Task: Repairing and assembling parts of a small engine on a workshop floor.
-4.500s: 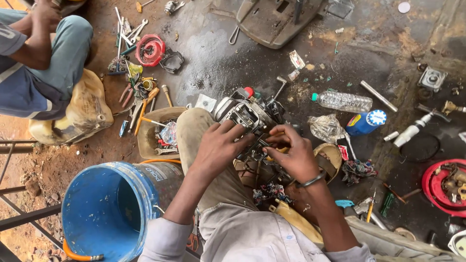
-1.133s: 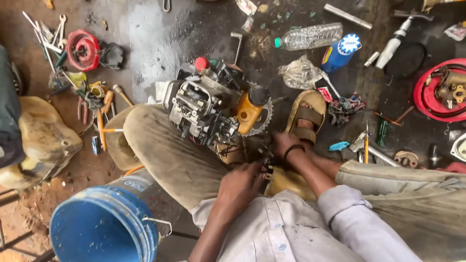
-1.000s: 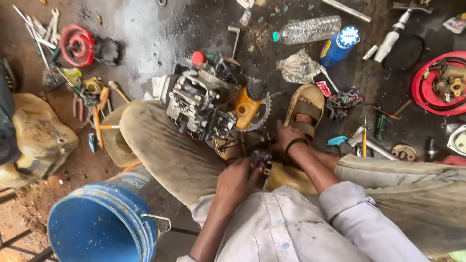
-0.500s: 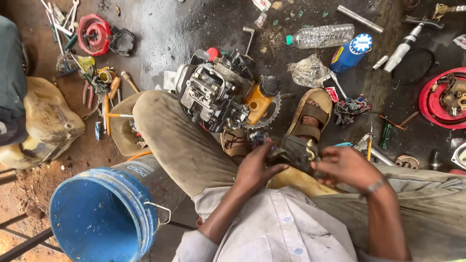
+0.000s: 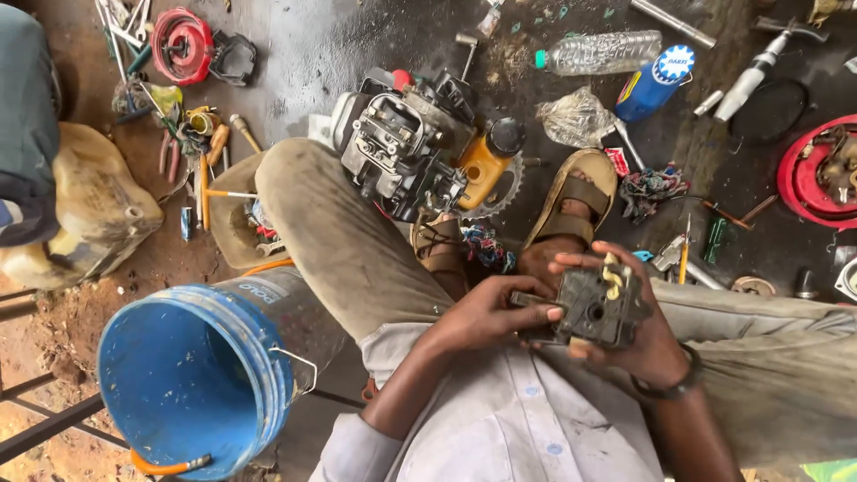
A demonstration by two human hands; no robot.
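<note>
A small dark grey metal engine part, block-shaped with a brass fitting on top, is held up close to my chest. My right hand cups it from below and behind. My left hand grips its left side, thumb laid along the edge. On the ground in front of my knees lies a small engine with an orange-yellow tank and a toothed sprocket, resting against my left leg. My sandalled feet sit beside it.
A blue plastic bucket stands at my left. Pliers, screwdrivers and a red coil litter the ground at upper left. A plastic bottle, blue can and red round housing lie to the right. Another seated person is at far left.
Both hands have risen from low between my legs, bringing the dark metal part up toward my chest. The right hand now cradles it with its face turned upward.
</note>
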